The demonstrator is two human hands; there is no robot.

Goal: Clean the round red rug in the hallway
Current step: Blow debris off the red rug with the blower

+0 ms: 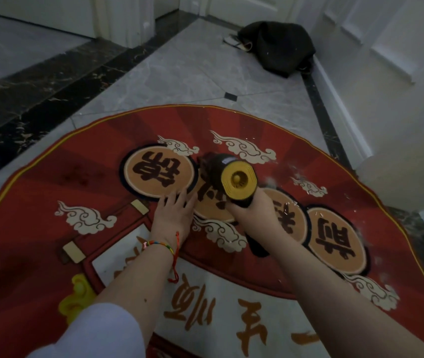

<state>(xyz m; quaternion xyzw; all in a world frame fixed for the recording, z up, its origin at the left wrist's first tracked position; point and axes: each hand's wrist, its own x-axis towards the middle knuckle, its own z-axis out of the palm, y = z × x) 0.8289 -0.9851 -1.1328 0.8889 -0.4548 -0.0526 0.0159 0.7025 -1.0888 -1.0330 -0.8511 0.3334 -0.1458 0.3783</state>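
While the round red rug [50,182] lies flat on the marble hallway floor [179,73], filling most of the near ground, the person kneels over its middle and works a small handheld vacuum [227,177] across the pile. Their right hand [253,210] is wrapped round the dark grip, the yellow rear end facing up and the nozzle pointing down and away onto the orange circles with dark lettering. Their left hand [173,214] lies flat on the rug just beside the nozzle, fingers straight and spread, holding nothing and seemingly pinning the fabric down. A braided bracelet [163,245] circles that wrist. To my eye the job is only partly done: white flecks and bits of fluff [296,175] are scattered over the right-hand part of the rug, near the cloud patterns and the outer rim, so that side is yet to be gone over, and I cannot tell how clean the left and near parts are in this dim light. Farther off, a dark bag [278,47] slumps against the white wall by a door, well apart from the rug.
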